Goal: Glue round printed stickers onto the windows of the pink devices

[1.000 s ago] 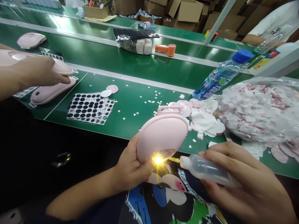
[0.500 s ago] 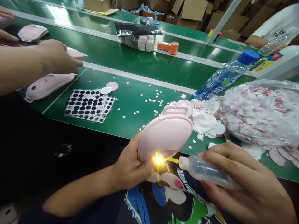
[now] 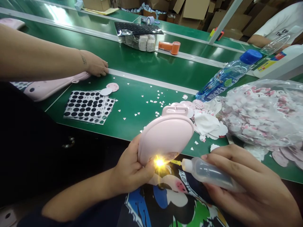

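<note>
My left hand (image 3: 134,167) grips a pale pink rounded plastic case (image 3: 167,137), tilted, with a slotted loop handle at its top. A bright yellow light glows at its lower edge beside my thumb and hides what lies there. In my right hand (image 3: 248,179) is a translucent squeeze bottle (image 3: 210,171), lying nearly level, with a white cap and a thin yellow nozzle tip. The tip points left at the case's lower edge; whether it touches, I cannot tell. Behind the case lies a pile of pink and white cutouts (image 3: 208,121).
Sheets of black dots (image 3: 82,107) and scattered tiny white triangles lie on the green table (image 3: 132,129). A blue-capped bottle (image 3: 227,75) leans beside a plastic bag of cutouts (image 3: 265,116). At left, a co-worker's arm (image 3: 47,56) reaches over another pink case (image 3: 47,86). An orange handheld device (image 3: 169,47) lies farther back.
The co-worker's arm has reached farther right across the table, and the pink cases near it have shifted. My hands, the case and the squeeze bottle stay almost the same.
</note>
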Available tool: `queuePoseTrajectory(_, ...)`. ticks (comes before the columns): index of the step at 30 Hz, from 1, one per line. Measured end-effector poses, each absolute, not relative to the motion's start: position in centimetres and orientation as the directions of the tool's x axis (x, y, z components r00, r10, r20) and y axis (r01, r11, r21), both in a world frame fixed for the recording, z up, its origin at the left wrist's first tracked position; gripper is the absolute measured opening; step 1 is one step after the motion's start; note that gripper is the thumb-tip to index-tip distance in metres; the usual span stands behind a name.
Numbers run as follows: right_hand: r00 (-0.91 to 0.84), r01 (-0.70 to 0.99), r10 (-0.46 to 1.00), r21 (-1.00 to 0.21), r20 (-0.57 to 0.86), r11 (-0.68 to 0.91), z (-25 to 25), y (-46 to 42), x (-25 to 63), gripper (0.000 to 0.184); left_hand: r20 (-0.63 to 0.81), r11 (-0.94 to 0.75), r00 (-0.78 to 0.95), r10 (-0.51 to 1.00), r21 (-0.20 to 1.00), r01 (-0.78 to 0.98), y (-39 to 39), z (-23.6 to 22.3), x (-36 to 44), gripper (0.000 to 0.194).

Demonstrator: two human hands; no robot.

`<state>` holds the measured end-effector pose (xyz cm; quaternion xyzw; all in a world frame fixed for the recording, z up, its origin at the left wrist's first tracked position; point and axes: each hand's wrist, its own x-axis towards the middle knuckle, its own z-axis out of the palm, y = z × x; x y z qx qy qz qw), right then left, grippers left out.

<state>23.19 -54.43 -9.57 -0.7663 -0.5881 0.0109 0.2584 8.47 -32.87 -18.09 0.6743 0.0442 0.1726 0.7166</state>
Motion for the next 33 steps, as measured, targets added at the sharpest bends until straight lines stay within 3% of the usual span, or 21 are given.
queuePoseTrajectory(15, 0.342, 0.880, 0.902, -0.427, 0.265, -0.208, -9.8, -54.9, 23.1, 0.024, 0.205, 0.050, 0.928, 0.313, 0.971, -0.232, -33.4, -17.6, 8.7, 0.059)
queuePoseTrajectory(23, 0.353, 0.860, 0.897, -0.470, 0.266, -0.199, -9.6, -54.8, 22.7, 0.028, 0.165, 0.049, 0.924, 0.345, 0.980, -0.193, -33.7, -16.9, 9.1, 0.039)
queuePoseTrajectory(26, 0.435, 0.781, 0.856, -0.590, 0.278, -0.205, -10.6, -55.0, 23.3, 0.029, 0.136, 0.064, 0.888, 0.439, 0.981, -0.182, -33.7, -17.4, 9.1, 0.044)
queuePoseTrajectory(30, 0.659, 0.451, 0.709, -0.886, 0.252, -0.104, -14.2, -54.3, 25.2, 0.034, 0.044, 0.100, 0.783, 0.621, 0.986, -0.135, -32.8, -18.7, 8.8, 0.049)
queuePoseTrajectory(33, 0.702, 0.379, 0.685, -0.916, 0.193, -0.130, -17.0, -52.4, 26.4, 0.046, -0.047, 0.160, 0.709, 0.704, 0.983, -0.094, -31.7, -18.9, 9.0, 0.048)
